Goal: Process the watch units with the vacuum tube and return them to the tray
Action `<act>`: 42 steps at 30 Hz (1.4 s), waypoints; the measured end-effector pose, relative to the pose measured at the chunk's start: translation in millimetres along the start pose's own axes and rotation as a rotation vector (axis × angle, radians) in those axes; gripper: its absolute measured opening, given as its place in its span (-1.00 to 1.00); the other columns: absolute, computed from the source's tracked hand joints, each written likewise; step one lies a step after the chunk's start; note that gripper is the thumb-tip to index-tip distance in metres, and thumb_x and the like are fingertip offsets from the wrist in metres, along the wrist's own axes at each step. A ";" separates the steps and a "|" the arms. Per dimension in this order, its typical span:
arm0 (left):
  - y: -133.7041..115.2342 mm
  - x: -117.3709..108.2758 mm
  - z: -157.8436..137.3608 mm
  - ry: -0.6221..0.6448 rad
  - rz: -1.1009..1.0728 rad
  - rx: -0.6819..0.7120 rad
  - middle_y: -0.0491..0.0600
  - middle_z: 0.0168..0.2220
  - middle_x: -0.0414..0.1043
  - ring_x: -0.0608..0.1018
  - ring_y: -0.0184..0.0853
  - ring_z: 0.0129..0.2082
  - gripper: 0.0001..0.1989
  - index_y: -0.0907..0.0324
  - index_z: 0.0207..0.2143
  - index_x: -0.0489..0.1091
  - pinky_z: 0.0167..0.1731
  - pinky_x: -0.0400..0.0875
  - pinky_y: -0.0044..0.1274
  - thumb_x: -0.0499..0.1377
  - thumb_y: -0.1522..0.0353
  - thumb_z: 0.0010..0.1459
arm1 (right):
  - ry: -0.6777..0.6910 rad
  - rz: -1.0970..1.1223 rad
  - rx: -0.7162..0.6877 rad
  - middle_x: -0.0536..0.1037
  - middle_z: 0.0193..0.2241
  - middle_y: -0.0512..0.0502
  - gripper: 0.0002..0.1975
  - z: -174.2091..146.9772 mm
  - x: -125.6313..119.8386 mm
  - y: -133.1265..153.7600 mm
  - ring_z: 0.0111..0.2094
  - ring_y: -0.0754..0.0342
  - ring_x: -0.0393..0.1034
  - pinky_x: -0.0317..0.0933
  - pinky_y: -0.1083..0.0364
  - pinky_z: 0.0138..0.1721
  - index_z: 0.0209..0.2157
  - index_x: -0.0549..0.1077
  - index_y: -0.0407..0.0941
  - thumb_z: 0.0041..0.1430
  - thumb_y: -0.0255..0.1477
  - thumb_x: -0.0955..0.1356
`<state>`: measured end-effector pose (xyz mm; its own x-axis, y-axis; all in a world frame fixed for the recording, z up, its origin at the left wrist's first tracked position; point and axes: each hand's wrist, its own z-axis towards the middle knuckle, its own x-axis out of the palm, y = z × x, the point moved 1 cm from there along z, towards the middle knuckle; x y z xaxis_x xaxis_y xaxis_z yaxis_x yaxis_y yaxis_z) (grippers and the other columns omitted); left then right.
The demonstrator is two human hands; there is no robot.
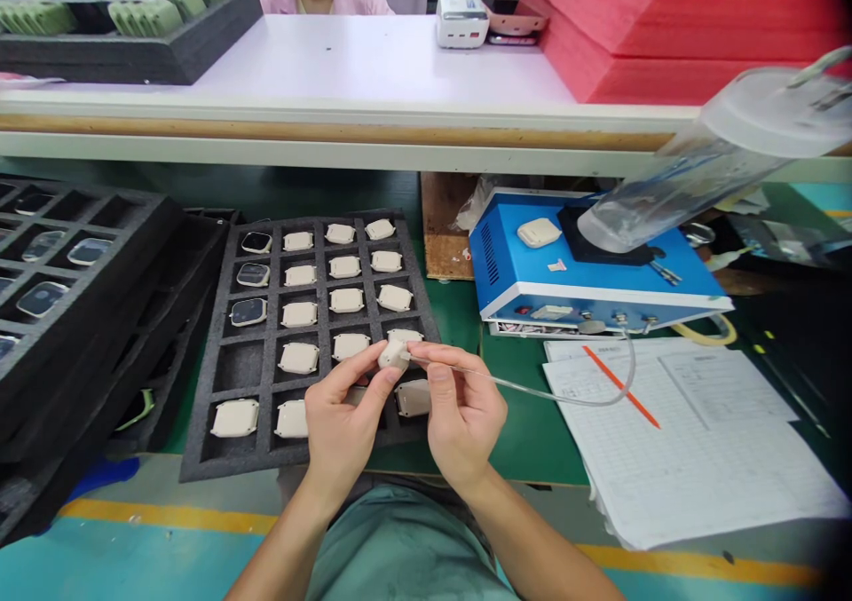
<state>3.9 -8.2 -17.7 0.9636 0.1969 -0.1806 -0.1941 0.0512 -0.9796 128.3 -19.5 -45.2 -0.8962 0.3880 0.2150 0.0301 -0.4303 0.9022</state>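
Note:
Between the thumb and fingers of my left hand (pixel 346 419) is a cream watch case (pixel 394 354), held above a dark foam tray (pixel 230 457). My right hand (pixel 466 410) pinches the end of a clear thin tube (pixel 532 392) against the side of that case. From there the tube curves right to a fitting on the front of a blue machine (pixel 565 283). Under my hands, the tray's compartments hold several cream watch cases (pixel 299 314) and, in the left column, dark-faced ones (pixel 248 311). One compartment in that left column is empty.
Stacked foam trays (pixel 73 317) stand at the left. On the blue machine are another cream case (pixel 539 233) and a tilted clear cylinder (pixel 666 175). Papers (pixel 666 441) with an orange pen (pixel 619 383) lie at right. A shelf (pixel 373 68) crosses the back; a person sits beyond it.

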 end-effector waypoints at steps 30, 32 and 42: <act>5.4 -1.6 8.6 -0.082 0.189 0.032 -0.02 -0.12 0.74 0.76 -0.20 -0.24 -0.61 0.06 -0.13 0.73 -0.21 0.67 -0.54 0.44 0.08 0.04 | 0.017 0.157 -0.063 0.68 -0.18 -0.08 -0.80 13.8 6.1 -0.8 -0.11 0.08 0.62 0.51 0.12 -0.06 -0.09 0.62 -0.01 0.43 -0.52 0.35; 6.9 -2.1 8.8 -0.083 0.187 0.027 -0.01 -0.11 0.74 0.76 -0.18 -0.20 -0.61 0.06 -0.12 0.72 -0.16 0.67 -0.51 0.44 0.08 0.04 | 0.023 0.164 -0.059 0.68 -0.18 -0.07 -0.80 13.8 6.3 -0.6 -0.11 0.09 0.62 0.51 0.13 -0.06 -0.09 0.62 0.00 0.43 -0.52 0.35; 3.5 -0.7 9.7 -0.082 0.172 -0.010 0.00 -0.11 0.73 0.77 -0.12 -0.16 -0.60 0.06 -0.14 0.73 -0.09 0.68 -0.44 0.42 0.07 0.00 | 0.006 0.142 -0.048 0.69 -0.20 -0.08 -0.82 13.3 7.3 -0.8 -0.12 0.08 0.62 0.52 0.13 -0.06 -0.11 0.63 -0.01 0.43 -0.50 0.36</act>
<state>0.7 1.4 -20.1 0.8980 0.2812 -0.3384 -0.3526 0.0000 -0.9358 127.6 -5.5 -39.4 -0.8872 0.3155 0.3367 0.1356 -0.5192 0.8438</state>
